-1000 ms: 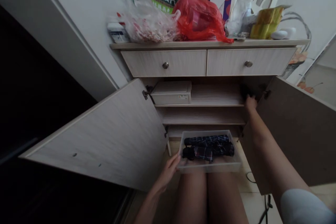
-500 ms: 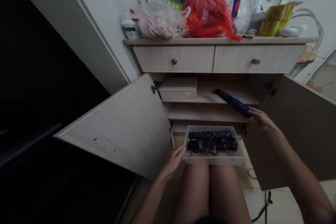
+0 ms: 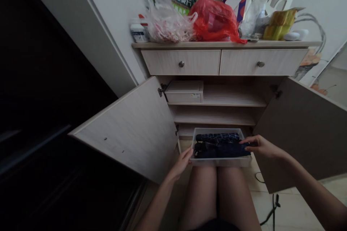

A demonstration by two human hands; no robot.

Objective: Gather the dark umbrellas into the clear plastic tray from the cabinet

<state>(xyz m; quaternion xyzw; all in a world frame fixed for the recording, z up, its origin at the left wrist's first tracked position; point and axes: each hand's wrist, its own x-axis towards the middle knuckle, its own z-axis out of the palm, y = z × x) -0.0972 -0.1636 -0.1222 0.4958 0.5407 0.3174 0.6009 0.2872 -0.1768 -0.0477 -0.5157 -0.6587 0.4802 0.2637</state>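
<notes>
A clear plastic box (image 3: pixel 221 162) rests on my thighs. My left hand (image 3: pixel 182 164) grips its left end, with the fingers on the rim and side wall. Inside lie folded umbrellas: a dark plaid umbrella (image 3: pixel 217 137) along the far side, and a plain navy umbrella (image 3: pixel 223 151) along the near side, covering most of what is under it. At the box's right end my right hand (image 3: pixel 261 147) has thumb and fingers closed about the right end of the navy umbrella.
Ahead stands a cabinet with its left door (image 3: pixel 132 126) and right door (image 3: pixel 300 133) swung wide. A white drawer box (image 3: pixel 184 92) sits on the upper shelf (image 3: pixel 233 95). Bags, including a red plastic bag (image 3: pixel 213 20), crowd the cabinet top. A black strap (image 3: pixel 272 211) lies on the floor.
My right hand has brought the navy umbrella down and left from above the box's right side into it, over the nearer plaid umbrella. My left hand stays on the box.
</notes>
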